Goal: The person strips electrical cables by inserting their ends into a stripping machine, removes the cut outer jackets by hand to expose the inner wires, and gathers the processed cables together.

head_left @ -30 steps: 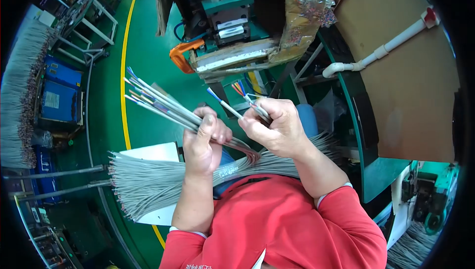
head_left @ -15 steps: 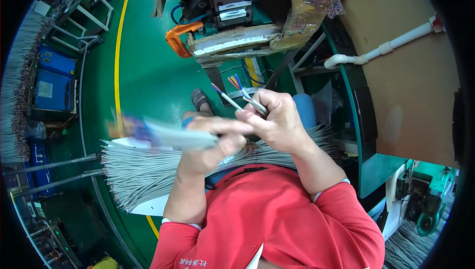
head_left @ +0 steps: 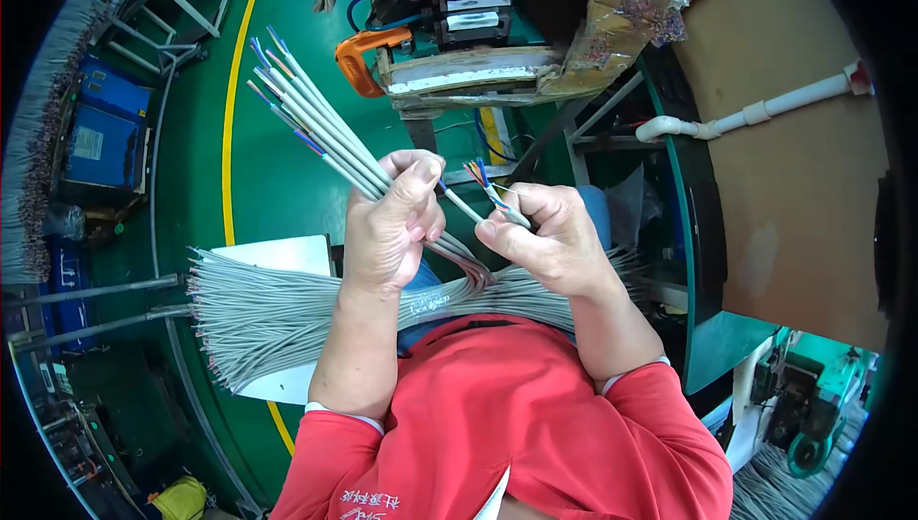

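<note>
Green floor (head_left: 282, 171), yellow line (head_left: 229, 137) along it; brown panel (head_left: 784, 204) at right, blue box (head_left: 103, 152) at left.

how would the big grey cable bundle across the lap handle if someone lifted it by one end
Probably bendy overall: the grey cable bundle fans out and its strands curve. Short stretches may be springy, since the held cables jut fairly straight past the left hand. It's likely heavy too, with so many strands packed together.
</note>
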Action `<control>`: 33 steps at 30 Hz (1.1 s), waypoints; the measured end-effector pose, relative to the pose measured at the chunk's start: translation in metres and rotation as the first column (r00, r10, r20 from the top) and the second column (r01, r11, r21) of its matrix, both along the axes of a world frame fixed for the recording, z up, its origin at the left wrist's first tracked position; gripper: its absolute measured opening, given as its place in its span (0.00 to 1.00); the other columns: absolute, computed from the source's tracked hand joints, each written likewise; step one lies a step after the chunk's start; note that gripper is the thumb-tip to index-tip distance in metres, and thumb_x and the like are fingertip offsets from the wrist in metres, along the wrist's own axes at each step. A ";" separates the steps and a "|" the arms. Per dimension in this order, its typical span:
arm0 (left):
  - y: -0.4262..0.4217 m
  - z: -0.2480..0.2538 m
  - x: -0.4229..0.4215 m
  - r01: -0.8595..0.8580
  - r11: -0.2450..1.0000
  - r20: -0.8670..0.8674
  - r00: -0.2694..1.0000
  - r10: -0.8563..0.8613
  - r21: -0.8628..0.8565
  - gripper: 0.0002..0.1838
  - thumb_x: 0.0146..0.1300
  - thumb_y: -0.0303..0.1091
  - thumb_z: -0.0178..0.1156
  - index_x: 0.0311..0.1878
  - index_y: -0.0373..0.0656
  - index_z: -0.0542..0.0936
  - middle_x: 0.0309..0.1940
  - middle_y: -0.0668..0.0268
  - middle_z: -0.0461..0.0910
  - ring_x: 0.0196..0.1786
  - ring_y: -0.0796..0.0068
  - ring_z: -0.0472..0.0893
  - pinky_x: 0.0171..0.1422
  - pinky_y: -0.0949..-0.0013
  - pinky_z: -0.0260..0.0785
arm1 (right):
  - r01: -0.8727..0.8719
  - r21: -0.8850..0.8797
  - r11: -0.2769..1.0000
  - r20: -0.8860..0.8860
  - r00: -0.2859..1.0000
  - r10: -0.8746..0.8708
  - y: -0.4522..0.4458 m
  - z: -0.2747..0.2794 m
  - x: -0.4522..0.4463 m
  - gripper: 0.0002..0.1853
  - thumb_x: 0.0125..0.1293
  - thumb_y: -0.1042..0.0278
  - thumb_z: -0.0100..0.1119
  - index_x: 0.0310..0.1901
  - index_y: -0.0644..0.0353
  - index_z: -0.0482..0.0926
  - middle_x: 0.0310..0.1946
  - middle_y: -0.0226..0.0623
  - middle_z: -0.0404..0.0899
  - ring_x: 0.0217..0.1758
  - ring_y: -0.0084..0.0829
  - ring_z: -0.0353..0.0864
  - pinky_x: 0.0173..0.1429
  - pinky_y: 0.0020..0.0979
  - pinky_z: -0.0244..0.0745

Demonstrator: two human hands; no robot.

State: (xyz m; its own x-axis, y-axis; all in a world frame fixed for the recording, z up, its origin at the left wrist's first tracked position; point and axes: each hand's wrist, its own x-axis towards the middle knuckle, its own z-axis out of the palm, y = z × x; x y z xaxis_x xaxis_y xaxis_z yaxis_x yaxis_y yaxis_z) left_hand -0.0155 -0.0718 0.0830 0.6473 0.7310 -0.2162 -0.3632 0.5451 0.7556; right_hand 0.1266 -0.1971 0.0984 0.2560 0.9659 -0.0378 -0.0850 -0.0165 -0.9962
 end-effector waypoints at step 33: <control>-0.006 -0.002 0.002 -0.022 0.995 0.071 0.997 0.030 -0.101 0.07 0.60 0.29 0.65 0.35 0.43 0.74 0.20 0.74 0.67 0.19 0.84 0.64 0.27 0.73 0.63 | -0.026 0.159 0.987 0.389 0.921 -0.039 0.011 0.000 -0.007 0.10 0.64 0.72 0.62 0.25 0.64 0.77 0.16 0.27 0.73 0.19 0.17 0.68 0.23 0.27 0.62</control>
